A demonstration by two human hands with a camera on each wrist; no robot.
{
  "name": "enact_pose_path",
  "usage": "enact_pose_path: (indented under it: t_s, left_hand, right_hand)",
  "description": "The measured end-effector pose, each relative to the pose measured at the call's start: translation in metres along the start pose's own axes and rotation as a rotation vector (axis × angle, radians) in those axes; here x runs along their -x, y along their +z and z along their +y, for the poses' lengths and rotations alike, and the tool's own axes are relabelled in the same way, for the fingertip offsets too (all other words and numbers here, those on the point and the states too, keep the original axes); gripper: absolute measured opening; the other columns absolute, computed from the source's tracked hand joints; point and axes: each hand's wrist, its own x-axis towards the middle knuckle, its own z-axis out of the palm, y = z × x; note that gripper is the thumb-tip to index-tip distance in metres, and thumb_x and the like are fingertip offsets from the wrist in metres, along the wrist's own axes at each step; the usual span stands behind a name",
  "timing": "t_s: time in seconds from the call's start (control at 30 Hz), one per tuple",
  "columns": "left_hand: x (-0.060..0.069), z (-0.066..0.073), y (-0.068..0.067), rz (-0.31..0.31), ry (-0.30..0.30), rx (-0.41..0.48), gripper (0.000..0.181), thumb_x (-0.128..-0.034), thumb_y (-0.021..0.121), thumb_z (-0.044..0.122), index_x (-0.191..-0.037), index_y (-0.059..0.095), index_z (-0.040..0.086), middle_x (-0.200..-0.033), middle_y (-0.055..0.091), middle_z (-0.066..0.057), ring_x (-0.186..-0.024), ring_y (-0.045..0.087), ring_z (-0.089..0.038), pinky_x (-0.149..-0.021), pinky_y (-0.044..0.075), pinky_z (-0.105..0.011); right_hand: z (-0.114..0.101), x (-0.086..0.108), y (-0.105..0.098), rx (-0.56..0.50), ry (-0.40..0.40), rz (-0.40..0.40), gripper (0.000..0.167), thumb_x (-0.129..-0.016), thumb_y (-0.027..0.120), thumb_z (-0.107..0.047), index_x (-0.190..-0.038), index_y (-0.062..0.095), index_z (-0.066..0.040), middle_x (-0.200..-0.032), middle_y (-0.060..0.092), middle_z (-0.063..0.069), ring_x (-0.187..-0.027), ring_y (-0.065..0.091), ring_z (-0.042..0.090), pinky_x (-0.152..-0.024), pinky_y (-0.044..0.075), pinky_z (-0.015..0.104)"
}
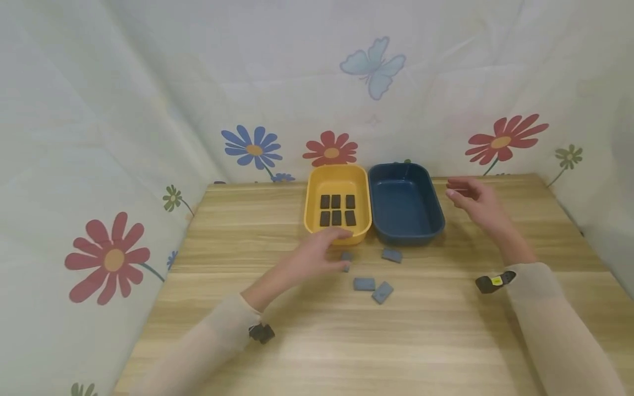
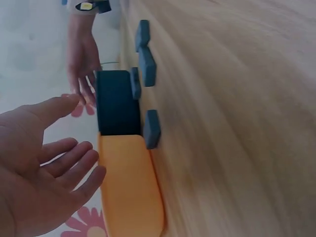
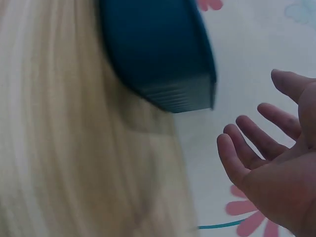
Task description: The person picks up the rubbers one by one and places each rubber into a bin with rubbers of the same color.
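Note:
My left hand (image 1: pixel 313 257) hovers by the front rim of a yellow bin (image 1: pixel 312 190), fingers spread and holding nothing. Several black rectangular blocks (image 1: pixel 336 202) lie in two rows inside that bin. Close to the left hand's thumb is a grey-blue block (image 1: pixel 346 263), partly covered by the hand in the head view. Other grey-blue blocks (image 1: pixel 364 284) lie on the table in front of the bins. To the right of a dark blue bin (image 1: pixel 403 203), my right hand (image 1: pixel 477 208) is raised with loosely bent fingers and nothing in its grasp. The blue bin shows no contents.
Both bins stand side by side at the back of the wood-grain table (image 1: pixel 238 236). Behind them hangs a pale flowered cloth (image 1: pixel 277 77), which also runs along the left and right sides. Each sleeve cuff carries a small dark wrist camera (image 1: pixel 261 333).

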Motion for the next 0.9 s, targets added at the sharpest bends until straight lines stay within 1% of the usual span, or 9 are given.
enact_pose_path:
  t_s: [0.07, 0.17, 0.27, 0.4, 0.47, 0.57, 0.63, 0.8, 0.9]
  left_hand:
    - [-0.001, -0.002, 0.007, -0.003, 0.024, -0.060, 0.065, -0.0924, 0.085, 0.026, -0.148, 0.059, 0.007, -0.146, 0.062, -0.008, -0.136, 0.057, -0.023, -0.119, 0.046, -0.040]
    - [-0.001, -0.003, 0.016, -0.020, 0.066, -0.119, 0.064, -0.0920, 0.085, 0.022, -0.148, 0.059, 0.006, -0.144, 0.063, -0.009, -0.135, 0.058, -0.024, -0.119, 0.046, -0.041]
    - [0.000, -0.005, 0.023, -0.043, 0.088, -0.151, 0.063, -0.0920, 0.084, 0.021, -0.148, 0.058, 0.006, -0.145, 0.063, -0.008, -0.136, 0.057, -0.022, -0.120, 0.045, -0.039]
    - [0.000, -0.012, 0.031, -0.063, 0.066, -0.153, 0.062, -0.0923, 0.084, 0.023, -0.147, 0.059, 0.009, -0.146, 0.063, -0.005, -0.137, 0.056, -0.019, -0.120, 0.044, -0.036]
    - [0.001, -0.017, 0.033, -0.066, 0.058, -0.145, 0.061, -0.0923, 0.084, 0.022, -0.147, 0.059, 0.010, -0.145, 0.063, -0.005, -0.136, 0.057, -0.018, -0.120, 0.045, -0.035]
    - [0.001, -0.024, 0.035, -0.061, 0.049, -0.133, 0.060, -0.0924, 0.083, 0.019, -0.147, 0.060, 0.009, -0.144, 0.064, -0.005, -0.135, 0.057, -0.019, -0.119, 0.045, -0.035]
    - [0.001, -0.029, 0.037, -0.052, 0.049, -0.139, 0.058, -0.0930, 0.082, 0.017, -0.146, 0.060, 0.009, -0.142, 0.064, -0.005, -0.133, 0.058, -0.020, -0.119, 0.046, -0.036]
    - [-0.001, -0.034, 0.039, -0.045, 0.060, -0.161, 0.051, -0.0944, 0.078, 0.011, -0.143, 0.062, 0.007, -0.139, 0.065, -0.007, -0.131, 0.060, -0.023, -0.118, 0.047, -0.039]
    - [-0.002, -0.036, 0.042, -0.043, 0.057, -0.178, 0.048, -0.0952, 0.077, 0.009, -0.142, 0.063, 0.009, -0.137, 0.066, -0.006, -0.130, 0.060, -0.022, -0.117, 0.048, -0.038]
  right_hand:
    - [0.010, -0.003, 0.004, -0.032, 0.024, 0.002, 0.058, -0.110, 0.059, -0.033, -0.157, 0.045, -0.003, -0.151, 0.053, 0.020, -0.116, 0.058, 0.002, -0.092, 0.056, 0.011]
    - [0.020, -0.006, 0.009, -0.071, 0.079, -0.004, 0.062, -0.110, 0.058, -0.037, -0.159, 0.042, -0.003, -0.154, 0.050, 0.022, -0.124, 0.059, 0.014, -0.096, 0.059, 0.021]
    - [0.026, -0.008, 0.015, -0.118, 0.132, -0.014, 0.064, -0.110, 0.055, -0.041, -0.160, 0.040, -0.003, -0.156, 0.048, 0.023, -0.130, 0.058, 0.025, -0.101, 0.059, 0.031]
    - [0.031, -0.010, 0.024, -0.212, 0.170, -0.017, 0.060, -0.113, 0.051, -0.040, -0.160, 0.041, -0.004, -0.153, 0.052, 0.018, -0.123, 0.061, 0.012, -0.098, 0.060, 0.025]
    - [0.031, -0.011, 0.027, -0.312, 0.183, -0.021, 0.055, -0.113, 0.050, -0.036, -0.159, 0.044, -0.006, -0.147, 0.056, 0.010, -0.118, 0.060, 0.005, -0.092, 0.059, 0.020]
    - [0.029, -0.011, 0.033, -0.460, 0.189, -0.028, 0.049, -0.114, 0.051, -0.030, -0.157, 0.046, -0.008, -0.138, 0.059, 0.002, -0.114, 0.062, 0.006, -0.085, 0.060, 0.019]
    - [0.028, -0.011, 0.036, -0.542, 0.202, -0.040, 0.048, -0.114, 0.051, -0.025, -0.157, 0.045, -0.007, -0.138, 0.058, 0.003, -0.116, 0.062, 0.011, -0.086, 0.061, 0.020]
    - [0.023, -0.012, 0.041, -0.513, 0.216, -0.047, 0.050, -0.115, 0.043, -0.019, -0.161, 0.038, 0.000, -0.149, 0.050, 0.019, -0.118, 0.061, 0.015, -0.086, 0.061, 0.020]
    - [0.024, -0.012, 0.043, -0.463, 0.214, -0.043, 0.050, -0.114, 0.043, -0.018, -0.161, 0.038, 0.001, -0.148, 0.049, 0.021, -0.114, 0.062, 0.014, -0.084, 0.061, 0.020]
